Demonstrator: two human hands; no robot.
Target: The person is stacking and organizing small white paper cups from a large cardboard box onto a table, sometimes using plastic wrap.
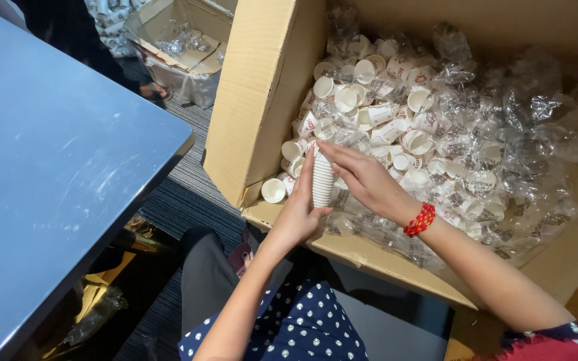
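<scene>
My left hand (296,210) grips a short stack of small white paper cups (322,182) from the left side, holding it upright over the near edge of a big cardboard box (255,100). From the right, my right hand (362,175) rests its fingers on the top of the same stack; a red beaded bracelet (420,219) circles that wrist. Inside the box lie several loose white paper cups (396,124) mixed with crumpled clear plastic wrappers (503,154).
A grey-blue table (48,167) fills the left side. A smaller open cardboard box (182,40) with plastic wrap stands on the striped carpet behind it. Someone's dark trouser leg (75,33) shows at the top left. My lap is below the box.
</scene>
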